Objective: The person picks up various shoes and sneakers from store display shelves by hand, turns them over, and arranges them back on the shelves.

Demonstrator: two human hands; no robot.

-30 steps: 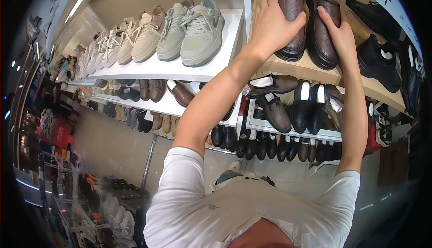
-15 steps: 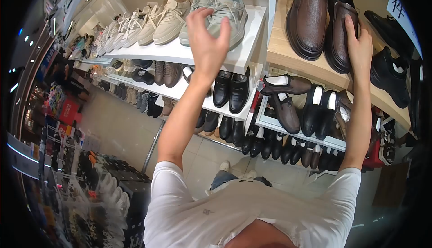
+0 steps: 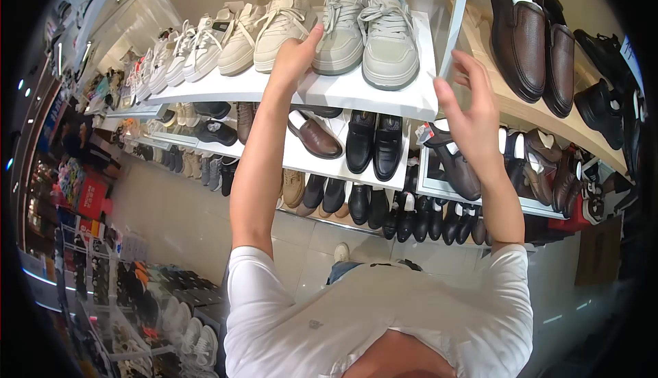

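My left hand (image 3: 295, 61) is at the shelf's front, between a cream sneaker (image 3: 277, 39) and the left pale grey-green sneaker (image 3: 339, 42). Its thumb points up along that grey-green sneaker's side, seemingly touching it; the other fingers are mostly hidden. The right grey-green sneaker (image 3: 391, 45) stands beside its mate, toe toward me. Off the shelf's right end, my right hand (image 3: 473, 107) is in the air with thumb and fingers apart, holding nothing. To its right, a pair of brown leather loafers (image 3: 524, 42) stands on a wooden shelf (image 3: 483, 52).
The white top shelf (image 3: 226, 93) carries a row of light sneakers leftward. Lower shelves hold black loafers (image 3: 373, 145), a brown loafer (image 3: 315, 135) and several other dark shoes. A white upright (image 3: 458, 15) divides the displays. Racks of shoes (image 3: 157, 296) stand at lower left.
My right hand has left the brown loafer and moved left. My left hand has dropped from over the grey-green sneakers to their left side. The view has shifted right.
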